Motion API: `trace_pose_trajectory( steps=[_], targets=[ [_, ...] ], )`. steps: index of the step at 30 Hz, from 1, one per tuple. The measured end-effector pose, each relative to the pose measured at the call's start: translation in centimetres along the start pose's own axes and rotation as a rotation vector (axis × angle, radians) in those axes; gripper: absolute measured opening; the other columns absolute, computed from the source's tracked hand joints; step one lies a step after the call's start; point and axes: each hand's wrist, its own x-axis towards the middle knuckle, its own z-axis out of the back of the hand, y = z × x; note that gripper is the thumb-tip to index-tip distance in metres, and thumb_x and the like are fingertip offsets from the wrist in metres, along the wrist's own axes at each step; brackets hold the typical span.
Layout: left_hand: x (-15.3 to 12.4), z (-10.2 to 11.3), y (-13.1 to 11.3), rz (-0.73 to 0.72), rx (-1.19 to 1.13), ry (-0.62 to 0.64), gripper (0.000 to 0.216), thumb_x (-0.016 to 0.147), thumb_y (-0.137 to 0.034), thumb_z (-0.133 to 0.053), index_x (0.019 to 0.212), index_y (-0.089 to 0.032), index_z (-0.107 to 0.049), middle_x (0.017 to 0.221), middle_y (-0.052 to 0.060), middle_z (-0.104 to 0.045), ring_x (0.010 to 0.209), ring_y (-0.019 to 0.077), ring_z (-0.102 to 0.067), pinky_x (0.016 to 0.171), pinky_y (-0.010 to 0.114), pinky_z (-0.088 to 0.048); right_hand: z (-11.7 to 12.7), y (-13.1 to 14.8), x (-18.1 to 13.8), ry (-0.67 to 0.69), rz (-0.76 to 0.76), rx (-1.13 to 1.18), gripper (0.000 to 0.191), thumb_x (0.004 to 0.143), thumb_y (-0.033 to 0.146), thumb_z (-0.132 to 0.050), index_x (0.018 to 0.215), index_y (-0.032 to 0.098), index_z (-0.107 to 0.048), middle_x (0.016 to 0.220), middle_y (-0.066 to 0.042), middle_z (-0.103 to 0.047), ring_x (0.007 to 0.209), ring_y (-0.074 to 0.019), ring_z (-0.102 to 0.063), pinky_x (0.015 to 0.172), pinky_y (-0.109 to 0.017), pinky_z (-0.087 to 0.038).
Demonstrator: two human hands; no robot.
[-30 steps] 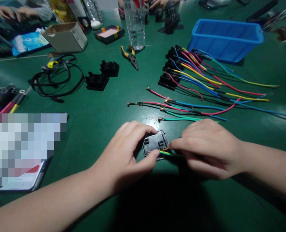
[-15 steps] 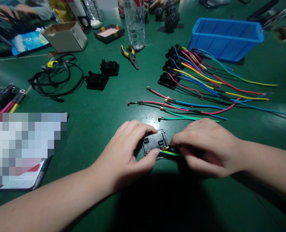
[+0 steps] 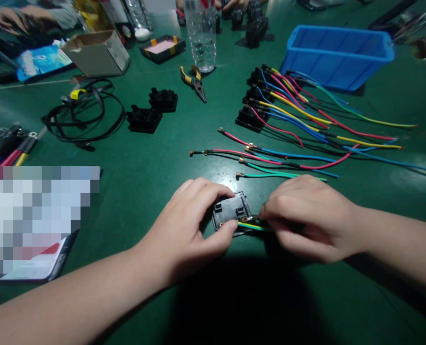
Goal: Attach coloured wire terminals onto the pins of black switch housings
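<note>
My left hand (image 3: 194, 225) holds a black plastic housing (image 3: 229, 214) flat on the table, fingers over its far edge and thumb on its near side. By the thumb, a yellow-green wire (image 3: 250, 225) runs from the housing towards my right hand (image 3: 306, 220). The right fingers are closed in a pinch at the housing's right side, on a dark wire end whose brass terminal (image 3: 247, 219) sits at the housing's edge. Most of that wire is hidden by the hand. Loose green wires (image 3: 270, 176) and red wires (image 3: 256, 155) with brass terminals lie just beyond.
Wired black housings (image 3: 250, 119) lie at the right before a blue bin (image 3: 338, 60). Pliers (image 3: 196, 86), two black housings (image 3: 144, 120), a coiled cable (image 3: 86, 115), a bottle (image 3: 202, 43) and a carton (image 3: 97, 55) stand farther off. A tablet-like device (image 3: 54, 261) lies left. Other people's hands show at the back.
My right fingertips have drawn back slightly to the right from the housing's edge, so the dark wire end shows between them. My left hand and the housing stay put.
</note>
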Motion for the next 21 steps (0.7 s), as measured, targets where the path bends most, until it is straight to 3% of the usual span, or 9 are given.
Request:
trace_pose_trajectory(
  steps=[6,10,13,17,21],
  targets=[
    [0.04,-0.02,-0.04,0.005,-0.003,0.002,0.028,0.082,-0.03,-0.058,0.108,-0.021,-0.058,0.104,0.001,-0.06,0.099,0.0199,-0.052,0.087,0.034,-0.039,0.29,0.04,0.25,0.006,0.068,0.033,0.011,0.087,0.015,-0.044,0.088,0.018,-0.054,0.06,0.001,-0.051,0.052,-0.0138,-0.044,0.052,-0.03,-0.03],
    [-0.03,0.01,-0.06,0.011,-0.001,0.012,0.028,0.082,-0.032,-0.057,0.108,-0.021,-0.058,0.104,0.002,-0.06,0.099,0.0209,-0.052,0.087,0.035,-0.04,0.49,0.35,0.23,-0.159,0.099,0.031,0.01,0.085,0.015,-0.051,0.093,0.019,-0.054,0.061,0.001,-0.055,0.053,-0.013,-0.048,0.052,-0.028,-0.033],
    [-0.04,0.07,-0.08,0.024,0.001,0.026,0.028,0.083,-0.033,-0.057,0.109,-0.021,-0.058,0.105,0.003,-0.06,0.1,0.0218,-0.052,0.087,0.036,-0.04,0.43,0.47,0.31,-0.295,0.002,-0.101,0.015,0.083,0.01,-0.053,0.095,0.019,-0.055,0.067,0.0,-0.063,0.058,-0.0123,-0.057,0.055,-0.026,-0.039],
    [0.02,0.1,-0.13,0.027,0.003,0.038,0.029,0.083,-0.032,-0.057,0.11,-0.021,-0.057,0.107,0.004,-0.059,0.102,0.0222,-0.052,0.09,0.037,-0.04,0.04,0.1,0.41,-0.28,-0.158,-0.261,0.011,0.086,0.015,-0.052,0.095,0.019,-0.058,0.077,-0.001,-0.069,0.063,-0.0125,-0.062,0.058,-0.025,-0.041],
    [-0.03,0.05,-0.14,0.021,-0.002,0.032,0.029,0.083,-0.03,-0.056,0.111,-0.02,-0.057,0.107,0.004,-0.059,0.102,0.0221,-0.051,0.09,0.037,-0.04,-0.21,-0.49,0.4,-0.23,-0.188,-0.269,0.011,0.09,0.019,-0.051,0.096,0.018,-0.06,0.076,-0.001,-0.067,0.065,-0.0126,-0.058,0.059,-0.025,-0.04]
  ],
)
